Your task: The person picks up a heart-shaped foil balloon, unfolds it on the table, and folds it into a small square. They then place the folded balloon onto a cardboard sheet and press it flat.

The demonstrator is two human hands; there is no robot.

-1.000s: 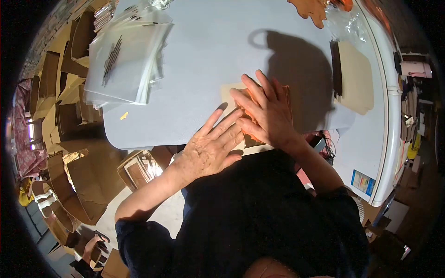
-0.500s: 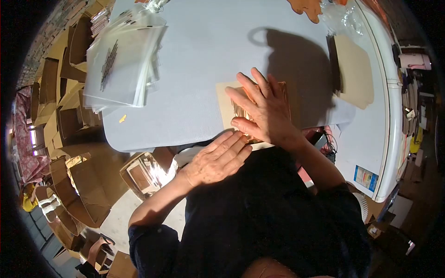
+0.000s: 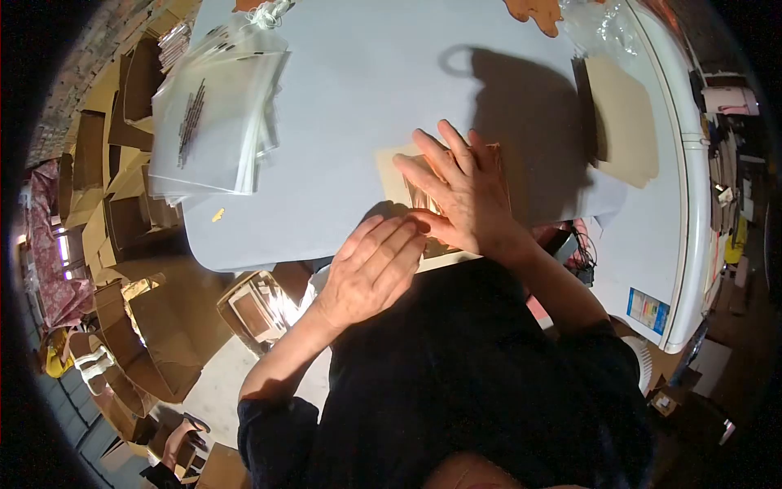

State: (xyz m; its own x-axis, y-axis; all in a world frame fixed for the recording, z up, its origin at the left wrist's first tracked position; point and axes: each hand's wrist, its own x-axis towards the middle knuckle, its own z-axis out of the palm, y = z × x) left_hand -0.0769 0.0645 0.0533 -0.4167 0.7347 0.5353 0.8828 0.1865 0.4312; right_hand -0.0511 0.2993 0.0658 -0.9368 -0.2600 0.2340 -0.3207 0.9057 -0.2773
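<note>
At the near edge of the table, a tan card (image 3: 388, 169) lies under a shiny copper-coloured wrapped piece (image 3: 419, 198). My right hand (image 3: 467, 204) rests over the shiny piece with its fingers spread, covering much of it. Beside it, at the card's near left corner, is my left hand (image 3: 371, 273), fingers extended side by side and a little bent, the tips close to the right thumb. Whether the left fingertips touch the card is hidden.
Clear plastic bags (image 3: 216, 122) are stacked on the table's left side. A pile of tan cards (image 3: 623, 122) lies at the right, near crumpled clear plastic (image 3: 603, 33). Open cardboard boxes (image 3: 167, 326) stand on the left, with a clear-wrapped packet (image 3: 259, 310) below the table edge.
My left hand has shifted slightly left and up, its fingers more bent and turned. My right hand stays spread over the shiny piece, nearly unmoved.
</note>
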